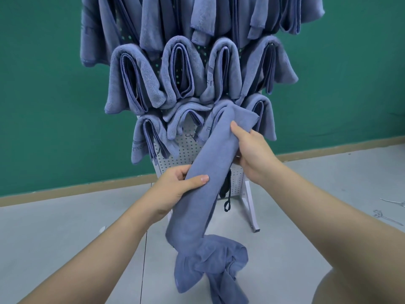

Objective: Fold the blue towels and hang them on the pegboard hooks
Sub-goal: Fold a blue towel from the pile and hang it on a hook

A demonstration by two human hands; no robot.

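A long blue towel [210,172], folded into a narrow strip, runs slantwise from the lower middle of the white pegboard [188,139] down toward the grey floor [65,227], where its loose end bunches and twists. The left hand [175,185] grips the strip partway down, thumb laid across the front and fingers curled behind its left edge; the right hand [252,150] holds it higher up, fingers wrapped round the right edge and thumb pressing near the strip's top corner. That top end lies against the lowest row of hung towels [197,119], which drape in folded loops from the board's hooks (the hooks themselves are hidden under cloth). Two more rows [175,73] hang above, crowded edge to edge and overlapping, so that little bare board shows except beneath the lowest row. A dark cord loop [227,204] dangles below the board beside its white support leg [252,207]. Open floor lies to both sides of the stand, with a green wall [43,84] behind and thin metal hooks [385,213] lying on the floor at far right.
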